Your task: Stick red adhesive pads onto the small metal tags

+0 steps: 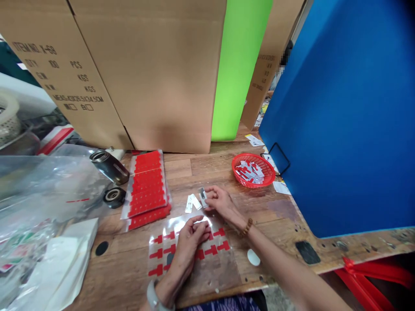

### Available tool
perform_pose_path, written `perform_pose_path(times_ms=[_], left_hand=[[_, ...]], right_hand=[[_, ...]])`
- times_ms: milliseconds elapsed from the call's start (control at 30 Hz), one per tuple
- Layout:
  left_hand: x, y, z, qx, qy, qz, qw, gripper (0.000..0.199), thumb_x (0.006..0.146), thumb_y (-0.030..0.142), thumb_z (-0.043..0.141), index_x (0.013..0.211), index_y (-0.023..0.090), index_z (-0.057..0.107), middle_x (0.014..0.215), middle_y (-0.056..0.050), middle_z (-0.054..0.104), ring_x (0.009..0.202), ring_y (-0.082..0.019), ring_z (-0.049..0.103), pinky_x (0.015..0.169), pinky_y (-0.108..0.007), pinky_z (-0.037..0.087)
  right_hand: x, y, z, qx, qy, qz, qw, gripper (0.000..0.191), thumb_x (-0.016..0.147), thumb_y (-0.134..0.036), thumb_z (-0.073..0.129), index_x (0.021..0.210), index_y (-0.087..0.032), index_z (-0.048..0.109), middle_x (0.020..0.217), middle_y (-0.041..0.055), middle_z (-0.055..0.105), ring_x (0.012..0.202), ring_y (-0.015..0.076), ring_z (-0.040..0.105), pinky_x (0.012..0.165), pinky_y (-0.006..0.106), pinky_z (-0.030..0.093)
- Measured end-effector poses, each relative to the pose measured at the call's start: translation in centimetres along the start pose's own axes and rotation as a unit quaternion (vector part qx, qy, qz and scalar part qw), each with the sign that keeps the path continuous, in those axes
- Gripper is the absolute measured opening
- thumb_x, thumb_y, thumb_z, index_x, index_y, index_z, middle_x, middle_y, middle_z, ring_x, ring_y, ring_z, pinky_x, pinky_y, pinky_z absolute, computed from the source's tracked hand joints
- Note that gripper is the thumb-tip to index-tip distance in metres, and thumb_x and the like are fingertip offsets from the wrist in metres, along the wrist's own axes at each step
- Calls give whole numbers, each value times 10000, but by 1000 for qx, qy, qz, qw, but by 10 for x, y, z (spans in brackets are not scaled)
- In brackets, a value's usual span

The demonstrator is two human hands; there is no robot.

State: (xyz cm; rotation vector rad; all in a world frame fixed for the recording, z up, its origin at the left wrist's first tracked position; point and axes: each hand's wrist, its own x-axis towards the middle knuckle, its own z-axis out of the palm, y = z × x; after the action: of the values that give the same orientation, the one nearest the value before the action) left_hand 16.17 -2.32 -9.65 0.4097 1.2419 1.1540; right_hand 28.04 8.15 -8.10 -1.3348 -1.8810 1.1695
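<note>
My right hand pinches a small flat metal-coloured piece above the wooden table. Just left of that piece lie two small white pieces, touching each other. Nearer to me, my left hand is over a clear sheet bearing rows of red T-shaped stickers. Its fingers are pressed together, and what they hold, if anything, is hidden. Beyond my right hand, a red basket contains several white and red pieces.
Stacked red sticker sheets, a dark bottle and its lid lie to the left, beside plastic bags. Cardboard stands behind; a blue panel is at the right. A white disc lies near the front edge.
</note>
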Motion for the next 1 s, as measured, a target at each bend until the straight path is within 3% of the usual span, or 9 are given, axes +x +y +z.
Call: perform_pose_path(times_ms=[100, 200, 267, 367, 467, 600, 800, 1000], left_hand=[[-2, 9, 6, -23, 2, 38, 999, 543, 636, 416, 785, 1063, 135, 601, 844, -75, 698, 771, -158, 665, 758, -272, 511], [-4, 13, 9, -26, -4, 80, 996, 382, 648, 377, 778, 908, 125, 655, 775, -38, 681, 688, -124, 630, 686, -231, 497], [-6, 13, 8, -25, -4, 84, 996, 307, 635, 358, 785, 782, 120, 659, 681, -10, 650, 607, -97, 587, 601, -198, 471], [-7, 16, 3, -33, -18, 59, 998, 296, 625, 351, 793, 733, 118, 647, 663, -14, 650, 604, -96, 596, 618, -203, 487], [-7, 19, -4, -24, -12, 25, 999, 331, 598, 348, 813, 758, 114, 643, 766, -56, 691, 669, -130, 652, 674, -242, 528], [-6, 20, -10, 7, 4, 5, 1000, 333, 615, 346, 802, 767, 101, 636, 755, -64, 696, 548, -99, 626, 550, -204, 522], [-4, 10, -12, 12, -19, -26, 999, 286, 668, 304, 782, 695, 115, 570, 788, -113, 722, 652, -148, 693, 637, -214, 552], [-3, 3, -11, 32, -24, -42, 998, 300, 667, 272, 792, 826, 106, 600, 781, -121, 726, 677, -169, 704, 667, -234, 563]], right_hand=[[-34, -2, 15, 154, 2, 37, 987, 193, 808, -287, 525, 962, -186, 466, 677, -33, 621, 576, 128, 639, 567, 244, 543], [-60, -8, 30, 359, 16, 110, 927, 315, 709, -390, 663, 866, -205, 461, 596, -73, 576, 502, 110, 597, 560, 251, 541], [-70, -10, 35, 393, 14, 133, 910, 339, 692, -425, 683, 843, -205, 474, 579, -72, 569, 495, 112, 589, 545, 251, 534], [-78, -1, 30, 329, 18, 115, 937, 282, 766, -449, 611, 838, -193, 519, 655, -20, 610, 568, 137, 620, 541, 251, 520], [-87, 18, 15, 224, 84, 97, 966, 222, 832, -410, 534, 846, -190, 552, 691, -1, 601, 589, 147, 607, 531, 254, 495], [-101, 34, -1, 61, 121, 66, 989, 140, 861, -295, 487, 838, -193, 580, 701, 7, 581, 647, 163, 569, 605, 282, 467], [-112, 26, 5, -90, 93, 9, 991, 154, 874, -176, 449, 845, -196, 599, 859, 52, 570, 799, 197, 551, 733, 330, 449], [-109, 19, 11, -152, 93, 12, 984, 155, 860, -98, 422, 842, -199, 538, 850, 49, 545, 815, 200, 540, 745, 324, 442]])
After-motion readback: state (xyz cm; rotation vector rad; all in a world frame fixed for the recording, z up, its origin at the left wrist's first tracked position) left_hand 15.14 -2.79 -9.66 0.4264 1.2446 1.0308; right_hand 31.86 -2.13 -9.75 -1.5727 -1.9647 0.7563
